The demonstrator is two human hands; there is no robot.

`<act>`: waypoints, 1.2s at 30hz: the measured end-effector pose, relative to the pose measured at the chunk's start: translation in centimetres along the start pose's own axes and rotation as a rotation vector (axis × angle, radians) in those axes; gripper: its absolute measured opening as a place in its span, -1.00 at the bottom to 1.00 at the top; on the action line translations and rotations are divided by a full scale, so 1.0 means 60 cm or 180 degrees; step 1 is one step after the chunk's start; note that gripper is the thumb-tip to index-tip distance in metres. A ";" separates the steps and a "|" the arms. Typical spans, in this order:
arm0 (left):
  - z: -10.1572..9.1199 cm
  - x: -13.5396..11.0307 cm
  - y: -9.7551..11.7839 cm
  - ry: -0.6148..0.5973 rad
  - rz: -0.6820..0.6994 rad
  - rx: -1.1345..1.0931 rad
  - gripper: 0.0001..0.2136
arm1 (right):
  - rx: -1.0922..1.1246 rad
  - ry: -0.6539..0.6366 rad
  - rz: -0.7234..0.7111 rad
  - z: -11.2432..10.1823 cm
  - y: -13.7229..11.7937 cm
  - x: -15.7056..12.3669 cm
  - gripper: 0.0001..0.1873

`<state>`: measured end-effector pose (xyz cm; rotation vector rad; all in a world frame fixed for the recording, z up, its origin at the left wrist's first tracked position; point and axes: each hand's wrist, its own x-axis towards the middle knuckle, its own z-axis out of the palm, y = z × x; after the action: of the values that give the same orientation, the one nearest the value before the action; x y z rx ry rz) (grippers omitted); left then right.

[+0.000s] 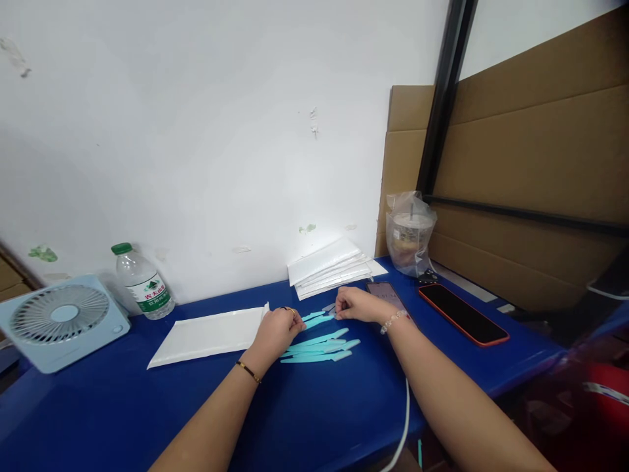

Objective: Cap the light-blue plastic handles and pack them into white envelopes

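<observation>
At the middle of the bench [98, 406], the left hand [278, 330] and right hand [358, 305] pinch opposite ends of a teal stick [318, 320] just behind the loose pile of sticks [319, 349], which a slipping wrist could well scatter toward the front edge.

**A:** We see pale turquoise flat plastic sticks [319, 347], a few tipped grey, against our glossy royal-blue tabletop [122, 406].

**B:** And we have a plain white padded envelope [211, 334], no pattern on it. Our small square plastic fan [63, 321]?

**A:** Powder blue, with a white grille. Our clear plastic water bottle [142, 282] has a green cap and a green-and-white label.

**B:** We note the flat slab phone [462, 313]: black screen, orange-red edge.

**A:** Our thin wrist bangle [248, 372] is gold and black, and our bead bracelet [393, 321] is white with pink. The corrugated cardboard sheets [531, 157] are plain brown.
</observation>
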<state>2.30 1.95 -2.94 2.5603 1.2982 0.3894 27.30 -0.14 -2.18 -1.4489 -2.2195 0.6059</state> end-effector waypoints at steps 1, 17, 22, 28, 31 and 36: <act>-0.002 0.000 -0.003 0.0081 -0.0035 0.0037 -0.82 | -0.0031 0.0123 0.0057 -0.005 0.001 -0.003 -0.88; -0.006 -0.007 0.015 -0.0049 0.0244 -0.0544 -0.72 | 0.0208 -0.0390 -0.0313 0.002 -0.014 -0.003 -0.88; -0.012 -0.005 0.011 -0.0090 0.0104 -0.0286 -0.80 | 0.0074 0.0071 -0.0195 -0.001 -0.004 0.000 -0.90; -0.008 -0.011 0.000 -0.0015 0.0282 -0.0303 -0.64 | -0.0085 0.0330 -0.0251 -0.010 0.014 -0.006 -0.84; -0.007 -0.013 0.004 -0.0153 0.0344 -0.0287 -0.78 | 0.0069 -0.0145 -0.0359 -0.011 0.008 -0.011 -0.50; -0.008 -0.013 0.001 -0.0138 0.0198 -0.0252 -0.80 | -0.0082 -0.0281 -0.0288 -0.002 0.005 0.001 -0.35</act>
<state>1.73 1.31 -2.58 2.5335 1.1670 0.3870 27.56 0.03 -2.27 -1.3498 -2.3548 0.6246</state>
